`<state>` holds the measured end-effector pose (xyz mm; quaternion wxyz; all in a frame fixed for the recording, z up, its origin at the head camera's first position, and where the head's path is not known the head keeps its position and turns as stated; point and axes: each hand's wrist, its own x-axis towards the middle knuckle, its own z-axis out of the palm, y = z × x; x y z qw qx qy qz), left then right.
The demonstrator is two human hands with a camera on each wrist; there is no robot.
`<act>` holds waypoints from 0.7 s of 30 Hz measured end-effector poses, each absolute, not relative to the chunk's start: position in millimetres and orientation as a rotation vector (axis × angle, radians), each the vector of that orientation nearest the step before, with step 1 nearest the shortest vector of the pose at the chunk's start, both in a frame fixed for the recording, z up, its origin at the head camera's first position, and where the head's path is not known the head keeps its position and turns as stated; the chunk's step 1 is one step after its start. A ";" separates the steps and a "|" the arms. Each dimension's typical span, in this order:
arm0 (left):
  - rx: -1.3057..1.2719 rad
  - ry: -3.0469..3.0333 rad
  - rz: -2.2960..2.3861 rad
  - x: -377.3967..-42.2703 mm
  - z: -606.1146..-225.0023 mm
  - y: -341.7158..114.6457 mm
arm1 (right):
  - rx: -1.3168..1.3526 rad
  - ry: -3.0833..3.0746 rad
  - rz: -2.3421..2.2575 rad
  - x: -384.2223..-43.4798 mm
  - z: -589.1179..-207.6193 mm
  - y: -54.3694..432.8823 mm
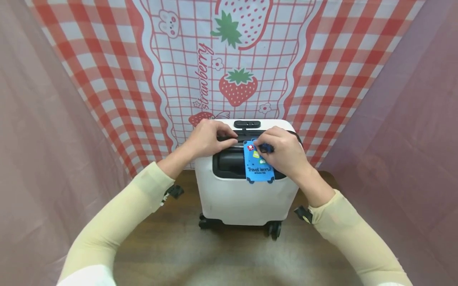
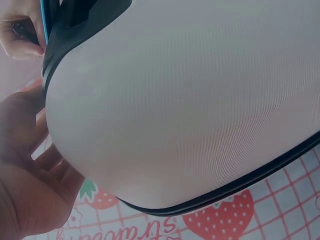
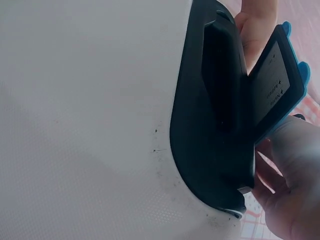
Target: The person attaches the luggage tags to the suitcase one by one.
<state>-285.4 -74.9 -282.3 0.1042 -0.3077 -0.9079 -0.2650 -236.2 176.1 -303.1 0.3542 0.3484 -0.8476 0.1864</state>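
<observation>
A small white suitcase stands upright with a black handle on its top. My left hand grips the handle's left part between thumb and fingers. A blue luggage tag printed "Travel World" hangs over the dark recess in the suitcase's front. My right hand pinches the tag near its upper end, a dark blue strap bunched at the fingers. In the right wrist view the tag's back shows a white name and address card. The left fingers reach behind the suitcase edge in the left wrist view.
A black combination lock sits at the back of the suitcase top. Black wheels stand on the brown floor. Behind hangs a red-checked strawberry cloth, with pink curtains on both sides.
</observation>
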 end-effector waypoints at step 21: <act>-1.175 -2.804 -0.376 -321.6 -236.9 -39.8 | 0.770 -2.416 0.525 -235.5 -290.9 175.6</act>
